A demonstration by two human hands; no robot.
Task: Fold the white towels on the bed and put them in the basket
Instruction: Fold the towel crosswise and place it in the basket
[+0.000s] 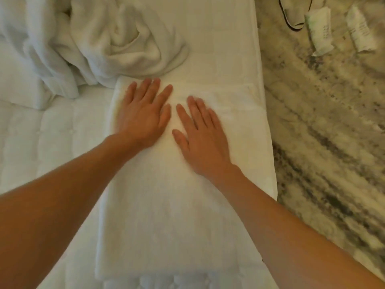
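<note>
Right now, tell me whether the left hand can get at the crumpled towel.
Probably yes. The left hand lies flat on the far end of the folded towel, close to the crumpled towel just beyond it, and nothing lies between them.

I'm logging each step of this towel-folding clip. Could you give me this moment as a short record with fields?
surface: bed, white quilted cover
towel in work: flat white towel, lying lengthwise near the bed's right edge
left hand: flat, fingers straight, presses on the towel's far end
right hand: flat, beside the left, presses on the same towel
waiting: crumpled white towels, at the far left of the bed
basket: not in view
floor: mottled, with a slipper and two wrapped packets
</note>
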